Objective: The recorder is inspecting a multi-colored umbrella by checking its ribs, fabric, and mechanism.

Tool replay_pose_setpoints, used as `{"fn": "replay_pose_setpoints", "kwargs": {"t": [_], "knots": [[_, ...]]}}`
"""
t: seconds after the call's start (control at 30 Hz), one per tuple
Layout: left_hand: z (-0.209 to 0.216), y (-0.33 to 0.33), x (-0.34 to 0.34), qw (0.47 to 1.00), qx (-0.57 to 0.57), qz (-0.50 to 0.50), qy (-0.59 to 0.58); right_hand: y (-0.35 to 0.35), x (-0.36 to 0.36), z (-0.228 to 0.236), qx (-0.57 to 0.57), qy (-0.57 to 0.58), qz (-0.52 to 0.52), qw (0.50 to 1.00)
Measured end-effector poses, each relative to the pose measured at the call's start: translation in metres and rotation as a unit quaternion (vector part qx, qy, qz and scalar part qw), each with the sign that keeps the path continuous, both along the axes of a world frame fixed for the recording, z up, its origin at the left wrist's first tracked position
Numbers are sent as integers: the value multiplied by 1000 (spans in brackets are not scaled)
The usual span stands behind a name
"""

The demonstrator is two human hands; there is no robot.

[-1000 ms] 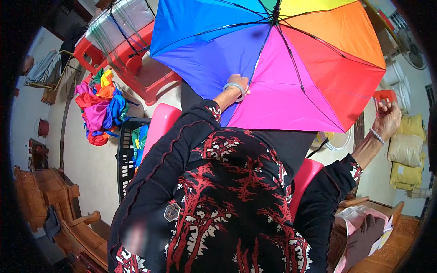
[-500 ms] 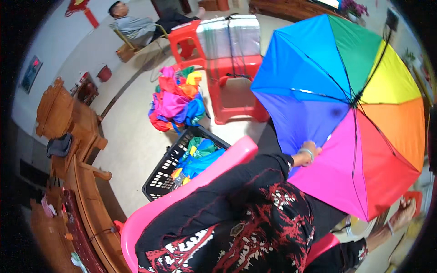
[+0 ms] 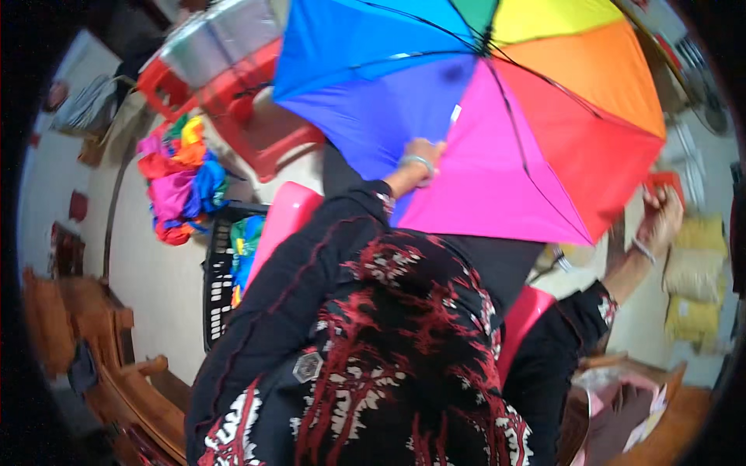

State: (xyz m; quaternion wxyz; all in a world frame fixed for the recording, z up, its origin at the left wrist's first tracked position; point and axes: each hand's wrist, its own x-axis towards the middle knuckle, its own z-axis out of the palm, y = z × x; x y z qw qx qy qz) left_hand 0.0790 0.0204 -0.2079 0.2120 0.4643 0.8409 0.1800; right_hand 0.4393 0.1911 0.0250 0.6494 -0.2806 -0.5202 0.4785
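An open rainbow umbrella [image 3: 536,163] fills the upper middle, its inner side with thin dark ribs facing me. My left hand [image 3: 422,161], with a bracelet on the wrist, is closed on the canopy at the seam between the purple and pink panels. A small white strip [image 3: 455,113] shows on that seam just above the fingers. Out to the right, past the red panel, is my right hand [image 3: 660,221], also wearing a bracelet. Its fingers are bent together beside a red object [image 3: 665,183]; what they hold, if anything, is too small to tell.
At left, a heap of colourful cloth [image 3: 183,182] lies on the floor near a black crate [image 3: 214,272] with more cloth inside. Red stools [image 3: 268,144] carry a clear-wrapped bundle [image 3: 221,43]. Wooden furniture [image 3: 85,318] stands far left; yellowish packs [image 3: 694,272] lie at right.
My view has swung right and down, so the umbrella, stools and cloth heap sit farther left and higher. The left hand keeps its hold on the canopy; the right stays by the red object.
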Motion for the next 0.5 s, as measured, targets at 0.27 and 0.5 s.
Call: {"fn": "replay_pose_setpoints", "kwargs": {"t": [0.27,0.5], "knots": [[9,21,40,976,34,175,-125,-13,26,8,-27,19,-38,999],[10,24,38,987,-22,129,-93,-10,27,5,-17,15,-49,999]]}}
